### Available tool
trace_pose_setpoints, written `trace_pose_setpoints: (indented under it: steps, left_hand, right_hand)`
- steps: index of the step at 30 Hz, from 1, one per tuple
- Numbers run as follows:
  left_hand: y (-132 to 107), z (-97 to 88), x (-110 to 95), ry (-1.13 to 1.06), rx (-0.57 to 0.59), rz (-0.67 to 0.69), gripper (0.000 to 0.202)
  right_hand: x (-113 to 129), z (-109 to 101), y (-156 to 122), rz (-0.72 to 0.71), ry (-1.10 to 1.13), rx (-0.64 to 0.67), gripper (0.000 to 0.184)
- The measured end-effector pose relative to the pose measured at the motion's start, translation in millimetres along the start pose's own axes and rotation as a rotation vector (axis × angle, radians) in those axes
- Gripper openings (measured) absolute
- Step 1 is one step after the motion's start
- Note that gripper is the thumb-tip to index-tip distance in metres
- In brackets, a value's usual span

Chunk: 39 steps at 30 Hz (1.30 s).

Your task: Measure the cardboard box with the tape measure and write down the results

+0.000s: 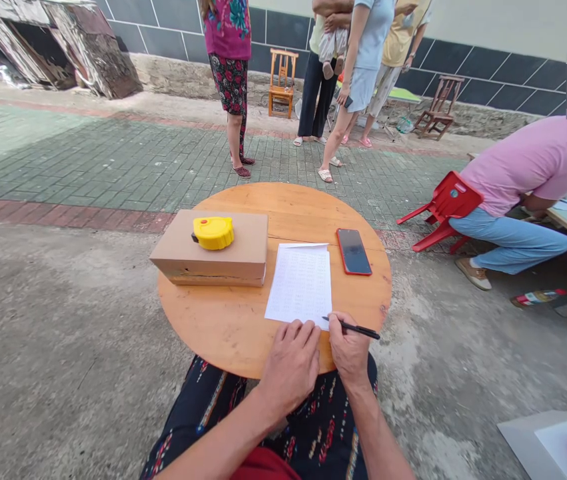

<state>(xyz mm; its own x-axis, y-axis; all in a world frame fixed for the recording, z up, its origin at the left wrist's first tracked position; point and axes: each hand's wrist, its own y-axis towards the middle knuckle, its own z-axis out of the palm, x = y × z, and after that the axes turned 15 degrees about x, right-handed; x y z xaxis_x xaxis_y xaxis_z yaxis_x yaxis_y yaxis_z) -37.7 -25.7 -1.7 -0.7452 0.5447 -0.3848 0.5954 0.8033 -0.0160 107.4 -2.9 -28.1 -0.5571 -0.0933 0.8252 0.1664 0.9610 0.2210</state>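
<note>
A black pen [360, 329] is gripped in my right hand [350, 350], its tip at the lower right corner of a white paper sheet [300, 283]. Faint rows of small marks cover the sheet, and its top edge looks folded. My left hand [293, 360] lies palm down at the sheet's bottom edge, fingers stretched out and holding nothing. To the right of the paper is a dark-screened phone [354, 252] in a red case. On the left, a yellow tape measure [214, 233] sits on top of a brown cardboard box [213, 267].
All this rests on a round wooden table [213, 333] before my knees. Several people stand beyond it, near a wooden chair [282, 83]. At right, a person in pink sits on a red plastic chair [450, 200]. A bottle [538, 298] lies on the ground.
</note>
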Motion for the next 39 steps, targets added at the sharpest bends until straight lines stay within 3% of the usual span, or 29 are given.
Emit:
trace_pose_setpoints:
  steps: [14, 20, 24, 39]
  left_hand:
    - [0.8, -0.2, 0.7, -0.013, 0.002, -0.004, 0.034]
    - [1.3, 0.2, 1.1, -0.004, -0.003, -0.006, 0.035]
    - [1.3, -0.8, 0.0, -0.002, 0.001, -0.002, 0.036]
    - [1.3, -2.7, -1.6, 0.05, 0.008, -0.017, 0.037]
  right_hand:
    - [2.5, -1.2, -0.1, 0.049, 0.034, -0.016, 0.024]
    - [7.7, -5.8, -0.9, 0.167, 0.209, -0.103, 0.026]
    - [8.8, -13.4, 3.4, 0.184, 0.218, -0.038, 0.029]
    - [-1.8, -8.1, -0.7, 0.056, 0.097, 0.049, 0.025]
